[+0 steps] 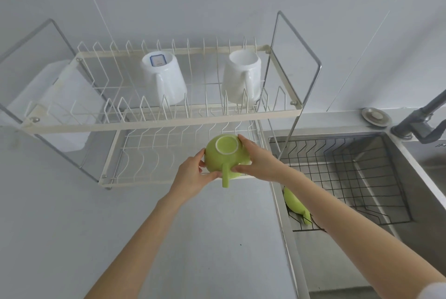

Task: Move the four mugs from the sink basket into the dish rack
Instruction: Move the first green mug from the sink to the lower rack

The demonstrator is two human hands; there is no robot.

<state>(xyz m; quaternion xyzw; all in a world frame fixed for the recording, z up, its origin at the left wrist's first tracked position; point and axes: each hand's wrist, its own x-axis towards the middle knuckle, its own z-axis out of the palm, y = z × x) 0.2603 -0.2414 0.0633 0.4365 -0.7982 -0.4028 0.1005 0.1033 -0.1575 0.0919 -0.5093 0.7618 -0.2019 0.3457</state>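
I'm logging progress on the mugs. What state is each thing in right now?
Two white mugs: upside down on upper rack tier.
Green mug in hands: inverted, over lower tier.
Second green mug: lying in black wire sink basket.
Left hand, right hand: gripping the mug.

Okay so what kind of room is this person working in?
Most likely a home kitchen, at the dishwashing corner. A stainless sink with a wire basket and a faucet sits at the right, and a two-tier dish rack with two white mugs upside down stands on the counter.
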